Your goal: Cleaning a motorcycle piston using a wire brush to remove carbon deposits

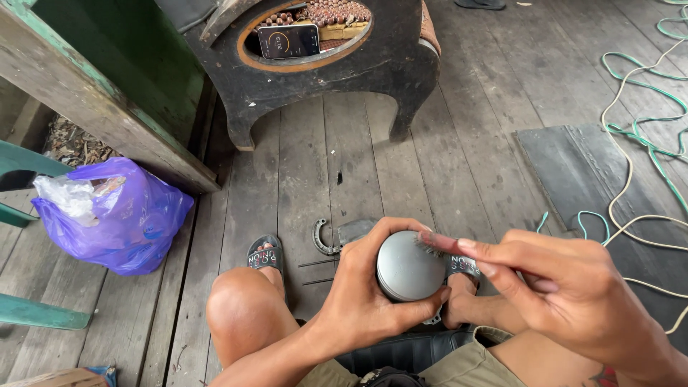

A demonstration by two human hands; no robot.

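Two hands at work above grey plank floor [459, 158]. Purple plastic bag [118, 215] well left of left hand; dark wooden stool-like stand [322, 79] far ahead; green and cream cords [638, 143] beyond right hand. Left hand [365, 287] wrapped around round grey metal cylinder [410, 266], flat top turned up, likely to steady and expose it. Right hand [566, 287] pinching small bristled brush [433, 244], tip touching cylinder's top rim. Curved metal clamp [324, 240] on floor just ahead of left hand. Nothing in way.

Plastic bag [115, 215] lies left of the knee [244, 301], stool [322, 64] ahead
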